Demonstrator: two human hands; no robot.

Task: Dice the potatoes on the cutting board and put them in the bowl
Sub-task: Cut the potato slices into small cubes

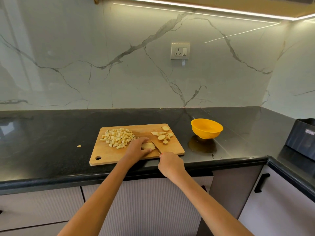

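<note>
Across the lower part of the view runs a black counter [51, 133], turning a corner at the right. Near its front edge lies a wooden board [109, 155], one long side almost flush with that edge, a hanging hole in its near left corner. Well to the right of the board, toward the counter's back, a yellow bowl [206, 128] stands upright; nothing can be made out inside it.

On the board's far left corner sits a heap of dice [118, 137]. On its far right corner lie loose slices [162, 135], some overlapping. Between them, nearer the front edge, a potato piece [148, 145] rests flat under the left hand [138, 149], whose fingers curl over its left side and top, thumb at the near side; much of the piece is hidden by them.

Right hand [170, 163] is at the board's front edge, clamped round a knife [156, 147]; the handle is wholly covered by the fist. The blade angles away and leftward, its tip against the piece's right side, just beside the left fingers.

One small scrap [79, 146] lies on the counter left of the board.
</note>
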